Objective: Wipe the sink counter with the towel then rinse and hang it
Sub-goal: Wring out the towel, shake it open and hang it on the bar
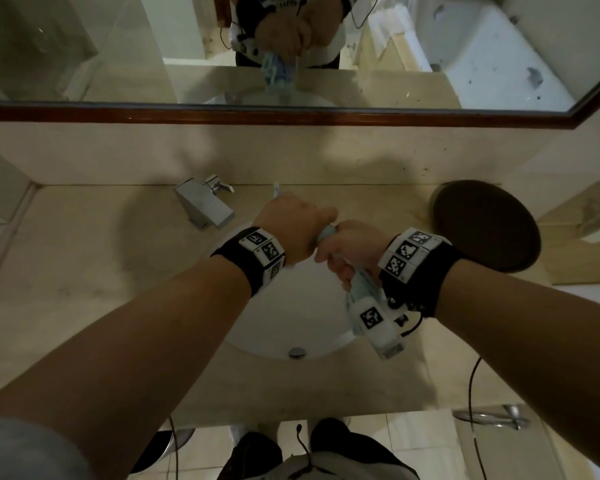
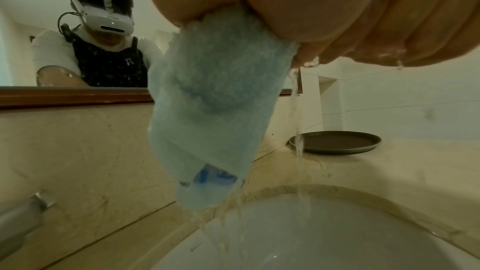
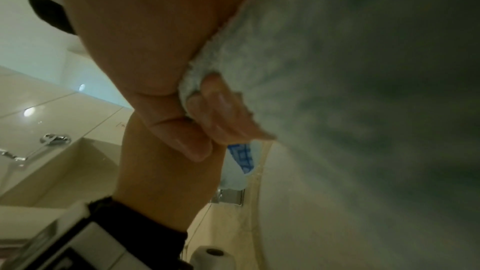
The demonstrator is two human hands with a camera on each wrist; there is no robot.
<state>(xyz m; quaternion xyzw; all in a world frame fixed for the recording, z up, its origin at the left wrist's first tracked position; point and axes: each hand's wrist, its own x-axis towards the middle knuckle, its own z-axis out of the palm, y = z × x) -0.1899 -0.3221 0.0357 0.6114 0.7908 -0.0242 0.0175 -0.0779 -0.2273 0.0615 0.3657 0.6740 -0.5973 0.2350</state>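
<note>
Both the left hand (image 1: 297, 226) and right hand (image 1: 352, 249) clench the twisted towel (image 2: 215, 98) over the sink (image 1: 291, 327); soaked, it looks soft, heavy and dripping, best gripped near its ends.

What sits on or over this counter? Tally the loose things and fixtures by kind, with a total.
Towels: 1, light blue towel, wrung over the sink by the left hand and right hand
Trays: 1, dark round tray
Faucets: 1, chrome faucet
Sinks: 1
Total: 4
</note>
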